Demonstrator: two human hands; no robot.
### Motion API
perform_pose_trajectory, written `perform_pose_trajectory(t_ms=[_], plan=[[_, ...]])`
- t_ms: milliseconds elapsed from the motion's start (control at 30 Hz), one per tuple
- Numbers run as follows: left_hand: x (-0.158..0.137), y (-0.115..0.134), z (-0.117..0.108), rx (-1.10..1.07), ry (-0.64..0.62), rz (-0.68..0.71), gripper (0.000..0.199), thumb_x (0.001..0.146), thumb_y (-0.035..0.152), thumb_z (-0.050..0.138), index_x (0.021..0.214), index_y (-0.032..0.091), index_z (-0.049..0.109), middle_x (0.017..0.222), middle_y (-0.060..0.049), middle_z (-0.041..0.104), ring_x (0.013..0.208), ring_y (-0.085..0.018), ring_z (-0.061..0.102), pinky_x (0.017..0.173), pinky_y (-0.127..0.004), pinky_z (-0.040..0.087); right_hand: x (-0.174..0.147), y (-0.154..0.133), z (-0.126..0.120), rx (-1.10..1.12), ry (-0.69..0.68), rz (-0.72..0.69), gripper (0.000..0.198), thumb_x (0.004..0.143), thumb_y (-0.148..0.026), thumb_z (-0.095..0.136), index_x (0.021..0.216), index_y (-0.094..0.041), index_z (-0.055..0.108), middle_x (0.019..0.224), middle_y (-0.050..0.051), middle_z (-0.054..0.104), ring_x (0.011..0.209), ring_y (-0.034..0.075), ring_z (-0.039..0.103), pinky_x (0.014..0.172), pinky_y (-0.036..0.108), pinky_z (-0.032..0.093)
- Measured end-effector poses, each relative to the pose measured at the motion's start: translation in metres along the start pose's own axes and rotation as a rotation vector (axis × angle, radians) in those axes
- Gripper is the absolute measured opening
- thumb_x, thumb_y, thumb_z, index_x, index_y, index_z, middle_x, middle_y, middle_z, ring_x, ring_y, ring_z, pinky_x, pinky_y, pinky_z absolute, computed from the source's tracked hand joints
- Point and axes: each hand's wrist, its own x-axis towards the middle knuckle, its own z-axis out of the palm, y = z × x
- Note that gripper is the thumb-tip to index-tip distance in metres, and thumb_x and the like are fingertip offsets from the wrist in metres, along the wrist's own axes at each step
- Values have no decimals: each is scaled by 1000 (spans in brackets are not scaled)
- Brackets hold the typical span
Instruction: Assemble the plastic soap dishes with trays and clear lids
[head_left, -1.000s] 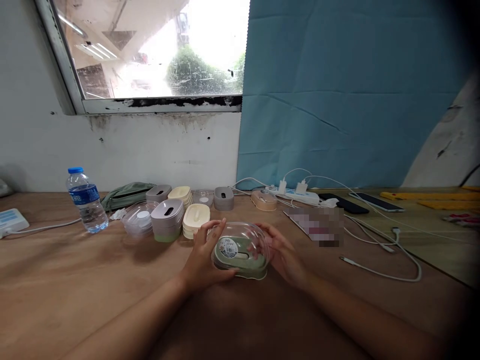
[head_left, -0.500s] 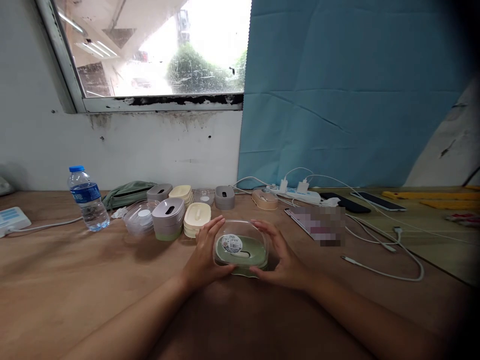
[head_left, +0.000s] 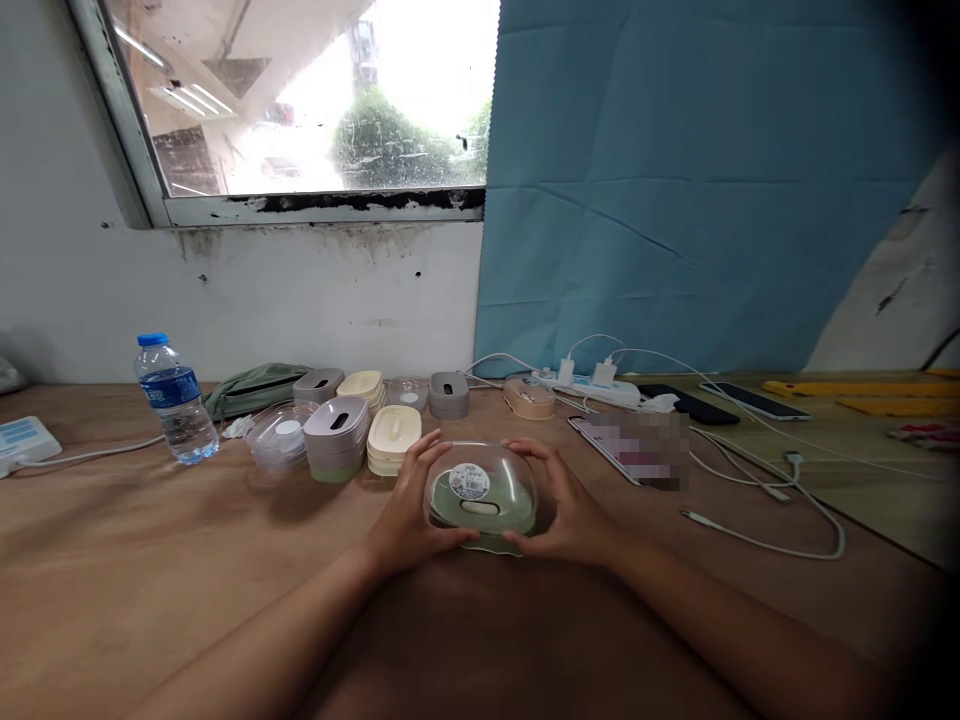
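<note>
Near the middle of the table, my left hand (head_left: 409, 505) and my right hand (head_left: 571, 510) grip a clear plastic cover (head_left: 517, 462) from its two sides. Thumbs press at the near edge and the fingers curve around the far part. Under the clear plastic is a green oval box (head_left: 442, 508) with a slot in its top. A round white label (head_left: 469, 482) with print and a barcode shows on the cover. Just beyond my left hand sits a stack of cream oval lids or boxes (head_left: 394, 428). The box's underside is hidden.
Behind to the left stand a lilac-and-green box (head_left: 337, 440), clear plastic covers (head_left: 277, 445) and a water bottle (head_left: 174, 405). A peach box (head_left: 529, 398) and grey box (head_left: 448, 397) sit farther back. Rightward lie a phone (head_left: 611, 450), white cables (head_left: 780, 550) and a power strip (head_left: 592, 388).
The clear cover and green box have tilted slightly, with the label shifting a little up and to the right. Both hands keep their hold in nearly the same place.
</note>
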Motion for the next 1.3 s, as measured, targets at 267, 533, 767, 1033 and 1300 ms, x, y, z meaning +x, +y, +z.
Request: perform_pose_trajectory(t_ms=[267,533,767,1033,1300], plan=[[-1,-28,9,-388,-112,-225,60,52,30,78,99,19,43,123,-12,37,114,-25,42,92,-38,40,3,16,2,38,-248,153,60,59,-32,68,111,-21,40,109,8,46,101,27,48,84,40,42],[-1,-29,10,-491,-169,-261,57,50,26,78,94,18,43,118,-10,43,113,-24,43,91,-35,41,3,21,-6,127,-429,255,63,62,-41,67,111,-19,35,119,10,43,111,26,42,92,39,37],[0,-26,11,-483,-166,-265,56,52,25,78,95,19,43,119,-10,42,109,-22,46,89,-32,42,4,27,-8,201,-467,295,65,60,-41,70,110,-19,34,123,11,42,115,27,41,94,40,36],[0,-23,11,-463,-177,-252,57,53,27,77,98,19,42,119,-10,44,94,-19,54,77,-27,45,2,36,-9,310,-486,249,63,62,-37,70,110,-18,34,128,12,37,121,26,35,99,40,30],[0,-21,11,-384,-148,-241,57,50,29,77,97,18,46,116,-8,46,89,-19,54,73,-27,45,2,37,-6,416,-459,238,63,60,-33,72,106,-20,32,122,12,36,120,24,35,99,40,30]])
